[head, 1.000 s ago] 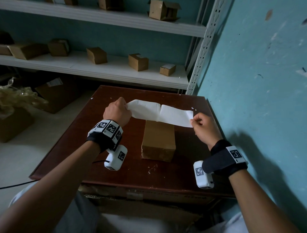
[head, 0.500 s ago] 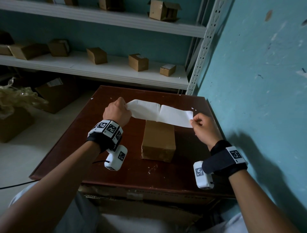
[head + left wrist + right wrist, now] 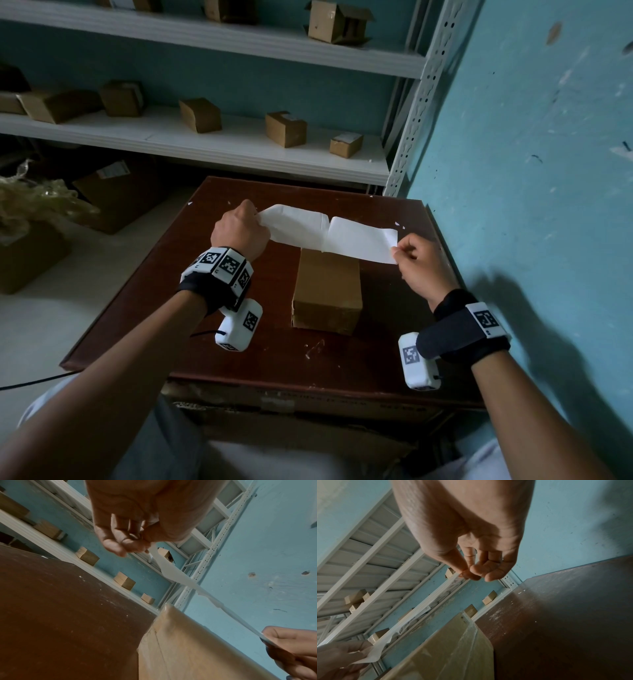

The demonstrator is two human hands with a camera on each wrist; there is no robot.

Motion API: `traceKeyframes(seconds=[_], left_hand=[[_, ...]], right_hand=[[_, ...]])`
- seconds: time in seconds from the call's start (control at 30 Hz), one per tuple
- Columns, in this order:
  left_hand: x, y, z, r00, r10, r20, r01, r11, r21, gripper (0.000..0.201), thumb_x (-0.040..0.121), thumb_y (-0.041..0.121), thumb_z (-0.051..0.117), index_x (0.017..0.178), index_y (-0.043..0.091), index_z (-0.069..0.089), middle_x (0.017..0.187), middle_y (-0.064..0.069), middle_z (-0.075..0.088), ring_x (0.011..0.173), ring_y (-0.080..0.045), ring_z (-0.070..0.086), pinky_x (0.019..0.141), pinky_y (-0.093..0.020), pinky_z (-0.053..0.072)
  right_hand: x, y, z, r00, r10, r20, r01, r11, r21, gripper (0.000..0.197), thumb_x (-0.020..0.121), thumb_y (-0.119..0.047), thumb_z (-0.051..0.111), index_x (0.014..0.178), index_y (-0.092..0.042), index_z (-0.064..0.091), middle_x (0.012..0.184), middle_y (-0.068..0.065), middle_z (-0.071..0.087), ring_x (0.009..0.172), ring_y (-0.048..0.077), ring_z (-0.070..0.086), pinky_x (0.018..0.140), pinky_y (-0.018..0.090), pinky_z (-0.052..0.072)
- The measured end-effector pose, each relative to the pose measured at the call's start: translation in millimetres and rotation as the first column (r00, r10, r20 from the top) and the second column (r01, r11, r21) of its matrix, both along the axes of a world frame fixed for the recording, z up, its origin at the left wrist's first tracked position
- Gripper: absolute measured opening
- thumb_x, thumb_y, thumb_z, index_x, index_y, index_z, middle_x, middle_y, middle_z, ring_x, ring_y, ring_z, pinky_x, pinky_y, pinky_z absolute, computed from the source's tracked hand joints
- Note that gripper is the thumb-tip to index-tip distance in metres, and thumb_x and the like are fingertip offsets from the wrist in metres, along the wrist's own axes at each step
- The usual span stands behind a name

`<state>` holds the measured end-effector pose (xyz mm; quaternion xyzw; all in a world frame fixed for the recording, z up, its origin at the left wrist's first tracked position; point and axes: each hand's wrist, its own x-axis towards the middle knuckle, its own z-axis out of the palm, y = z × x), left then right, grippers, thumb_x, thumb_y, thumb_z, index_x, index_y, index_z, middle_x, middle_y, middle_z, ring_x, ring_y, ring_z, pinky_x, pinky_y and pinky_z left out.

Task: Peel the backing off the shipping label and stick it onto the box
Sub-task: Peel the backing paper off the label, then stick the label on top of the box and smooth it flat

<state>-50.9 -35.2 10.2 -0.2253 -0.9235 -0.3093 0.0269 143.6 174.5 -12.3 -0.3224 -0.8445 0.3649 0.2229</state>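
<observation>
A white shipping label sheet [image 3: 329,233] is stretched flat in the air above the far end of a brown cardboard box [image 3: 327,291], which lies on the dark wooden table [image 3: 171,308]. My left hand [image 3: 239,229] pinches the sheet's left end; my right hand [image 3: 416,263] pinches its right edge. The left wrist view shows the label [image 3: 173,573] edge-on, running from my left fingers [image 3: 126,546] down to my right hand [image 3: 291,646], above the box [image 3: 180,649]. From the right wrist I see thumb and forefinger [image 3: 469,573] pinching the label [image 3: 423,608], printed underside down.
White metal shelves [image 3: 222,144] behind the table carry several small cardboard boxes [image 3: 200,114]. A teal wall [image 3: 531,171] runs close along the table's right edge. Larger cartons and crumpled plastic [image 3: 37,202] sit on the floor at the left.
</observation>
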Motion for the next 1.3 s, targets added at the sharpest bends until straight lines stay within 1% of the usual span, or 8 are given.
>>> traceKeyframes(seconds=[0.23, 0.33, 0.43, 0.63, 0.8, 0.93, 1.1, 1.3], left_hand=[[0, -1, 0, 1.000, 0.011, -0.011, -0.011, 1.000, -0.009, 0.020, 0.094, 0.014, 0.043, 0.109, 0.006, 0.053, 0.102, -0.014, 0.059, 0.084, -0.027, 0.052, 0.070, -0.036, 0.041], [-3, -3, 1, 1.000, 0.028, -0.004, -0.028, 1.000, -0.005, 0.019, 0.092, 0.012, 0.046, 0.109, 0.005, 0.052, 0.104, -0.015, 0.059, 0.091, -0.033, 0.057, 0.073, -0.038, 0.046], [-11, -9, 5, 0.995, 0.094, 0.025, -0.095, 0.995, 0.013, 0.021, 0.091, 0.011, 0.049, 0.111, 0.004, 0.050, 0.106, -0.017, 0.058, 0.087, -0.029, 0.054, 0.073, -0.038, 0.046], [-23, -16, 5, 0.987, 0.162, 0.009, -0.162, 0.982, 0.094, 0.020, 0.096, 0.017, 0.043, 0.111, 0.005, 0.051, 0.109, -0.020, 0.060, 0.098, -0.039, 0.059, 0.084, -0.045, 0.050], [-25, -16, 2, 0.985, 0.138, -0.099, -0.129, 0.987, 0.093, 0.017, 0.097, 0.021, 0.042, 0.103, 0.007, 0.051, 0.105, -0.018, 0.061, 0.093, -0.039, 0.060, 0.078, -0.044, 0.050], [-28, -19, 3, 0.976, 0.140, -0.166, -0.135, 0.990, 0.040, 0.017, 0.094, 0.016, 0.046, 0.107, 0.010, 0.055, 0.109, -0.015, 0.058, 0.095, -0.038, 0.058, 0.071, -0.037, 0.041], [-32, -23, 5, 0.978, 0.132, -0.164, -0.138, 0.990, -0.023, 0.029, 0.090, 0.011, 0.056, 0.119, 0.012, 0.055, 0.121, -0.016, 0.052, 0.100, -0.039, 0.058, 0.077, -0.042, 0.047], [-39, -27, 5, 0.975, 0.170, -0.143, -0.166, 0.985, 0.042, 0.022, 0.088, 0.006, 0.055, 0.110, 0.007, 0.055, 0.116, -0.018, 0.053, 0.100, -0.041, 0.057, 0.076, -0.042, 0.045]], right_hand=[[0, -1, 0, 1.000, -0.001, 0.005, 0.001, 1.000, -0.007, 0.016, 0.097, -0.022, 0.053, 0.081, -0.020, 0.054, 0.076, 0.001, 0.057, 0.080, 0.024, 0.060, 0.080, 0.046, 0.053], [1, 1, 0, 1.000, -0.014, 0.017, 0.014, 1.000, 0.006, 0.017, 0.097, -0.021, 0.053, 0.080, -0.019, 0.054, 0.076, 0.001, 0.056, 0.079, 0.024, 0.059, 0.073, 0.038, 0.049], [6, 6, 2, 0.999, -0.050, 0.015, 0.049, 0.999, 0.023, 0.018, 0.097, -0.019, 0.052, 0.079, -0.017, 0.052, 0.075, -0.001, 0.055, 0.077, 0.022, 0.056, 0.067, 0.029, 0.041], [8, 3, 6, 0.999, -0.047, 0.000, 0.047, 0.998, 0.035, 0.017, 0.098, -0.018, 0.052, 0.081, -0.019, 0.052, 0.085, -0.004, 0.057, 0.086, 0.021, 0.059, 0.078, 0.040, 0.052], [7, -1, 11, 0.998, -0.059, -0.032, 0.060, 0.998, 0.018, 0.013, 0.098, -0.019, 0.052, 0.086, -0.017, 0.053, 0.088, -0.004, 0.057, 0.092, 0.022, 0.059, 0.080, 0.041, 0.054], [9, -4, 12, 0.997, -0.058, -0.059, 0.059, 0.998, 0.017, 0.012, 0.098, -0.019, 0.052, 0.087, -0.016, 0.053, 0.086, -0.005, 0.057, 0.090, 0.023, 0.060, 0.080, 0.043, 0.055], [12, -8, 13, 0.996, -0.051, -0.078, 0.053, 0.998, 0.026, 0.011, 0.098, -0.020, 0.052, 0.089, -0.014, 0.055, 0.086, -0.006, 0.058, 0.085, 0.018, 0.059, 0.081, 0.047, 0.056], [9, -11, 12, 0.993, -0.053, -0.108, 0.053, 0.999, -0.006, 0.014, 0.097, -0.020, 0.053, 0.083, -0.021, 0.053, 0.086, -0.005, 0.059, 0.084, 0.019, 0.060, 0.082, 0.050, 0.056]])
